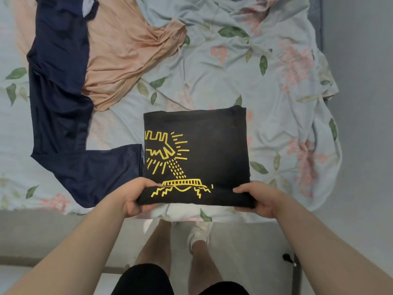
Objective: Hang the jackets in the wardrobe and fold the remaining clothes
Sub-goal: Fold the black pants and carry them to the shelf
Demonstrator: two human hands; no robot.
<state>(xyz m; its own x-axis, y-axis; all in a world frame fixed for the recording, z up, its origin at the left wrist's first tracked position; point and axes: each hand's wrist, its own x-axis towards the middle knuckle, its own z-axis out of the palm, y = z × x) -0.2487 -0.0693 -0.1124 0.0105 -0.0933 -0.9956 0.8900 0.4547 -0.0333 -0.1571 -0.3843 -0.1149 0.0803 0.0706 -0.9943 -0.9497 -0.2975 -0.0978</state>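
A black T-shirt with a yellow line print [212,145] lies folded into a square on the bed, its near edge lifted slightly over the bed's edge. My left hand [136,199] grips its near left corner, thumb on top. My right hand [257,199] grips the near right corner the same way. A dark navy garment [59,92] lies spread out unfolded to the left, one end touching the black shirt. A peach garment [125,52] lies crumpled beyond it, partly under the navy one.
The bed is covered by a rumpled pale blue floral sheet [265,71]. A grey wall [361,103] runs along the right. Below the bed edge are the grey floor [244,248], my legs and a white shoe [200,233].
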